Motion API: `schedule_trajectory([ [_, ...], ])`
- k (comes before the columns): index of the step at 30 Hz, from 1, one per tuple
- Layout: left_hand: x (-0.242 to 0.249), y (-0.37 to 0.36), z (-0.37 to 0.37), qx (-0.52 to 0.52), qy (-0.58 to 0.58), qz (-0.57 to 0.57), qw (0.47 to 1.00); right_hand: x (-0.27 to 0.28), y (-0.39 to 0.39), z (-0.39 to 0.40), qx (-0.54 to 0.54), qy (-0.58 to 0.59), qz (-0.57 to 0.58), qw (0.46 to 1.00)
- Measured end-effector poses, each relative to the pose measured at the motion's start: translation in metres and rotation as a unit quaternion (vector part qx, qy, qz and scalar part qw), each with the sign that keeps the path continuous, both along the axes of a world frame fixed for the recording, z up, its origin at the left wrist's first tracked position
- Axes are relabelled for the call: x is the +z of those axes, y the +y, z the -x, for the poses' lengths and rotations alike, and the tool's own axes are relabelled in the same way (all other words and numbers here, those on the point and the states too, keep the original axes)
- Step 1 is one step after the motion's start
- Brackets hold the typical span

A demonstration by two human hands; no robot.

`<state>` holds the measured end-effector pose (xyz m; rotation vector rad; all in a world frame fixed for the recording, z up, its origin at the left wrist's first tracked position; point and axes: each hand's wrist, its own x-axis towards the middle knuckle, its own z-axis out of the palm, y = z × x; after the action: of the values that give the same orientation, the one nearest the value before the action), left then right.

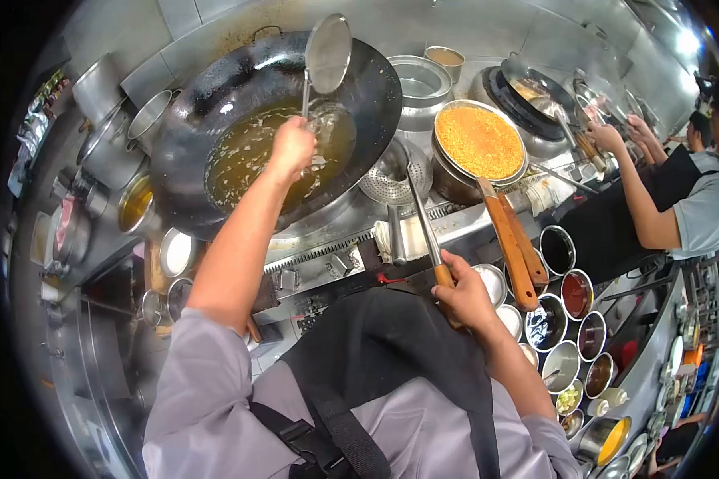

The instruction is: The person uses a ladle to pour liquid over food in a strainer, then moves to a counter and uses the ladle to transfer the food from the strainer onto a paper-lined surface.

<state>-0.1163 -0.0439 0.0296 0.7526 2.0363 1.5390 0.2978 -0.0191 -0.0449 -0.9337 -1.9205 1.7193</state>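
My left hand (294, 148) is closed round the handle of a round fine-mesh skimmer (328, 54), which stands upright over a large black wok (192, 120). Bubbling yellowish oil (252, 156) fills the bottom of the wok. My right hand (463, 291) is wrapped round the wooden grip of a long metal-shafted ladle (425, 219). The ladle's far end reaches a perforated strainer (419, 172) beside the wok; its head is partly hard to make out there. Near that hand, two wooden-handled tools (510, 247) lean from a pot topped with orange-brown crumbs (479, 142).
Several sauce and seasoning containers (577, 294) stand at the right. A lidless metal pot (415, 80) sits behind the strainer. On the left are stacked pots (108, 148) and a bowl of yellow liquid (136, 199). A co-worker (679, 199) handles another wok (535, 92) at the right.
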Motion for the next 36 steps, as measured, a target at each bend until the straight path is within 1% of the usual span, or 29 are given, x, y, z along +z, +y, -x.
schedule_trajectory([
  [1, 0.011, -0.008, -0.005, 0.017, -0.019, -0.04, 0.999, -0.02, 0.004, -0.003, 0.003, -0.041, -0.083, 0.996],
  [2, 0.025, -0.019, -0.01, 0.033, -0.037, -0.08, 0.996, -0.035, 0.007, -0.004, 0.0, -0.04, -0.082, 0.996],
  [3, 0.039, -0.035, -0.014, 0.044, -0.047, -0.134, 0.989, -0.048, 0.011, -0.007, 0.026, -0.112, -0.225, 0.968],
  [4, 0.051, -0.044, -0.021, 0.04, -0.063, -0.186, 0.98, -0.061, 0.01, -0.015, 0.04, -0.19, -0.358, 0.913],
  [5, 0.059, -0.053, -0.028, 0.033, -0.078, -0.22, 0.972, -0.074, 0.008, -0.016, 0.043, -0.275, -0.347, 0.896],
  [6, 0.065, -0.06, -0.037, 0.027, -0.095, -0.254, 0.962, -0.086, 0.004, -0.021, 0.029, -0.282, -0.344, 0.895],
  [8, 0.075, -0.076, -0.06, 0.018, -0.139, -0.314, 0.939, -0.11, -0.002, -0.029, 0.062, -0.311, -0.385, 0.867],
  [9, 0.076, -0.083, -0.069, 0.01, -0.143, -0.313, 0.939, -0.13, 0.0, -0.032, 0.081, -0.302, -0.42, 0.852],
  [10, 0.077, -0.089, -0.077, -0.006, -0.177, -0.331, 0.927, -0.134, -0.003, -0.033, 0.077, -0.306, -0.418, 0.852],
  [11, 0.076, -0.093, -0.084, -0.018, -0.21, -0.348, 0.913, -0.139, -0.007, -0.034, 0.066, -0.269, -0.359, 0.891],
  [12, 0.072, -0.096, -0.089, -0.015, -0.212, -0.35, 0.912, -0.143, -0.008, -0.034, 0.061, -0.228, -0.301, 0.924],
  [14, 0.068, -0.105, -0.088, -0.063, -0.319, -0.369, 0.871, -0.145, -0.006, -0.033, 0.075, -0.226, -0.309, 0.921],
  [15, 0.065, -0.108, -0.087, -0.09, -0.349, -0.371, 0.856, -0.14, -0.006, -0.034, 0.068, -0.211, -0.292, 0.93],
  [16, 0.062, -0.11, -0.087, -0.097, -0.364, -0.364, 0.852, -0.139, -0.005, -0.036, 0.061, -0.198, -0.273, 0.939],
  [17, 0.061, -0.11, -0.089, -0.103, -0.365, -0.357, 0.854, -0.141, -0.003, -0.038, 0.072, -0.192, -0.277, 0.939],
  [19, 0.054, -0.109, -0.092, -0.12, -0.368, -0.351, 0.853, -0.145, -0.001, -0.042, 0.059, -0.21, -0.197, 0.956],
  [20, 0.05, -0.106, -0.092, -0.13, -0.368, -0.353, 0.85, -0.148, -0.002, -0.043, 0.063, -0.209, -0.2, 0.955],
  [22, 0.049, -0.105, -0.097, -0.123, -0.357, -0.351, 0.857, -0.142, -0.005, -0.044, 0.037, -0.213, -0.133, 0.967],
  [23, 0.05, -0.104, -0.101, -0.117, -0.355, -0.353, 0.857, -0.139, -0.005, -0.044, 0.038, -0.214, -0.134, 0.967],
  [26, 0.049, -0.104, -0.106, -0.131, -0.354, -0.357, 0.855, -0.114, -0.007, -0.041, 0.032, -0.238, -0.12, 0.963],
  [28, 0.052, -0.103, -0.117, -0.112, -0.333, -0.349, 0.869, -0.089, -0.004, -0.041, 0.036, -0.239, -0.111, 0.964],
  [29, 0.05, -0.103, -0.12, -0.117, -0.328, -0.349, 0.87, -0.093, 0.002, -0.051, 0.035, -0.194, -0.148, 0.969],
  [30, 0.051, -0.103, -0.123, -0.123, -0.327, -0.347, 0.871, -0.081, 0.005, -0.055, 0.016, -0.148, -0.111, 0.983],
  [31, 0.05, -0.104, -0.126, -0.137, -0.328, -0.347, 0.868, -0.068, 0.009, -0.064, -0.022, -0.077, 0.014, 0.997],
  [32, 0.05, -0.104, -0.128, -0.151, -0.329, -0.347, 0.865, -0.051, 0.012, -0.073, -0.06, -0.001, 0.137, 0.989],
  [33, 0.05, -0.103, -0.13, -0.159, -0.325, -0.343, 0.867, -0.019, 0.009, -0.08, -0.07, -0.004, 0.118, 0.991],
  [34, 0.048, -0.103, -0.133, -0.165, -0.329, -0.34, 0.865, -0.023, 0.012, -0.089, -0.09, 0.038, 0.125, 0.987],
  [35, 0.046, -0.102, -0.136, -0.172, -0.313, -0.336, 0.872, -0.022, 0.014, -0.102, -0.119, 0.036, 0.125, 0.984],
  [36, 0.044, -0.101, -0.139, -0.177, -0.296, -0.331, 0.878, -0.006, 0.014, -0.108, -0.147, 0.034, 0.125, 0.981],
])
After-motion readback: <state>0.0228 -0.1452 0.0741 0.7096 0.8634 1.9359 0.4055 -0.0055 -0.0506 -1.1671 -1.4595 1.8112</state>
